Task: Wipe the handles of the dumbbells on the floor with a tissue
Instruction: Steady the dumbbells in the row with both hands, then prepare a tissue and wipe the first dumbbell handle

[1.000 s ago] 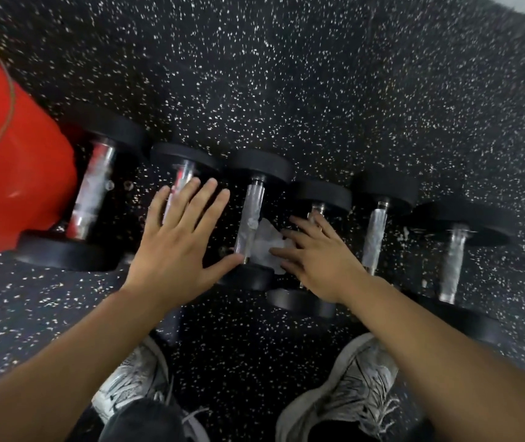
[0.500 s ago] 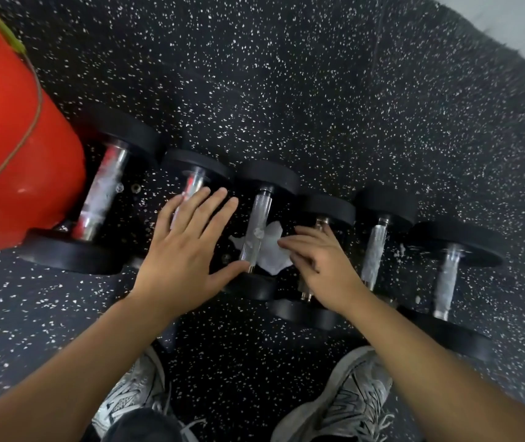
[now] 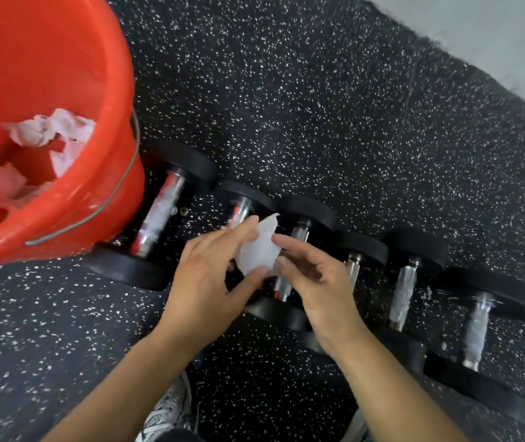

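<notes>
The tissue (image 3: 259, 250) has come up from between the handles. I'm pinching it with my left hand (image 3: 205, 282) and right hand (image 3: 315, 282) at frame centre, above the dumbbells (image 3: 401, 291), likely refolding to a clean face.

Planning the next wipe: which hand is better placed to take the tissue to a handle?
Likely the right hand: both hands pinch the tissue, but the right lies over the third dumbbell's handle, while the left hand sits further left.

A crumpled white tissue (image 3: 259, 250) is pinched between the left hand (image 3: 203, 282) and the right hand (image 3: 315, 282) above six black dumbbells (image 3: 416, 250) with chrome handles (image 3: 403, 291), which lie in a row on the speckled floor (image 3: 318, 122).
</notes>
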`<action>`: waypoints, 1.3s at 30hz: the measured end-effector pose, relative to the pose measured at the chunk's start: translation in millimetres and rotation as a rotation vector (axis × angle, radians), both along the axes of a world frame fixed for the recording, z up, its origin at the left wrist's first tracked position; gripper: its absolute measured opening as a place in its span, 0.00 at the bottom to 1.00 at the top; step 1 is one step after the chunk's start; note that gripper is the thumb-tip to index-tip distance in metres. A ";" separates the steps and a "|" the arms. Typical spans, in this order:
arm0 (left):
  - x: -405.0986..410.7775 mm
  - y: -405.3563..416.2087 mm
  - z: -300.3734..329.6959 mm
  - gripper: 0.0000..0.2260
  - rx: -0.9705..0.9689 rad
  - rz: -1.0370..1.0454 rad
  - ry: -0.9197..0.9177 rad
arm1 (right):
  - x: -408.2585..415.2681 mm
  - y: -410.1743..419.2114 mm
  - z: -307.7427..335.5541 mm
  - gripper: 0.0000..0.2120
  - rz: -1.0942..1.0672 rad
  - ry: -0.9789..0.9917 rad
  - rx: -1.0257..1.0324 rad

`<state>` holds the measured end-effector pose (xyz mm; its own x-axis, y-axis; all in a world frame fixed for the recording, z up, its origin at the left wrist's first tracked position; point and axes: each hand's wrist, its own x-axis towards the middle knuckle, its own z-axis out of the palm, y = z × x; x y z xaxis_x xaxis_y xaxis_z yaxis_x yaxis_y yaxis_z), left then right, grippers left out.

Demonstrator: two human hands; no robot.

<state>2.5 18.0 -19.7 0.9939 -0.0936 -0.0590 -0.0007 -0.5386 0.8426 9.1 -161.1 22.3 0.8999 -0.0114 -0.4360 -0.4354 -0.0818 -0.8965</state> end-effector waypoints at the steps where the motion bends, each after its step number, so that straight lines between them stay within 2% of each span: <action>1: -0.8 3.4 1.9 0.27 -0.025 0.039 0.029 | 1.3 7.5 0.5 0.14 -0.012 0.005 0.040; 6: -2.1 19.1 11.2 0.26 -0.170 0.175 0.119 | 9.2 33.1 -5.2 0.16 -0.009 -0.042 0.051; 10: -2.0 28.3 16.0 0.25 -0.267 0.247 0.119 | 12.5 46.0 -11.6 0.19 0.197 -0.197 -0.223; 11: -1.8 30.2 17.6 0.25 -0.276 0.266 0.114 | 12.6 49.3 -12.8 0.19 0.248 -0.192 -0.239; 16: -0.9 41.9 20.2 0.25 -0.298 0.336 0.092 | 10.6 69.0 -13.7 0.19 0.335 -0.107 -0.064; 20: -1.8 53.5 9.5 0.30 -0.298 0.386 0.088 | 11.3 81.5 -19.8 0.17 0.301 -0.122 -0.056; 23: -3.9 59.1 7.7 0.34 -0.296 0.348 0.073 | 13.5 88.4 -25.6 0.16 0.264 -0.088 -0.071; 25: -5.7 61.6 6.4 0.33 -0.289 0.322 0.094 | 14.6 92.8 -28.0 0.14 0.257 -0.115 -0.081; 28: -7.6 62.1 5.7 0.30 -0.293 0.345 0.120 | 16.0 98.0 -32.1 0.08 0.120 -0.162 -0.084; 31: -8.1 58.2 8.0 0.29 -0.306 0.405 0.117 | 16.1 103.2 -35.6 0.06 0.009 -0.182 -0.079; 35: -7.2 54.7 7.5 0.30 -0.322 0.495 0.072 | 10.0 112.4 -35.6 0.11 0.070 -0.118 -0.011; 39: -8.7 58.6 4.6 0.31 -0.335 0.484 0.097 | 6.3 113.1 -39.5 0.17 0.166 -0.031 0.143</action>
<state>-6.2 76.6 -15.1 0.9198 0.3392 -0.1974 0.2642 -0.1630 0.9506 15.4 -48.0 -17.2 0.8972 0.1984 -0.3946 -0.3986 -0.0214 -0.9169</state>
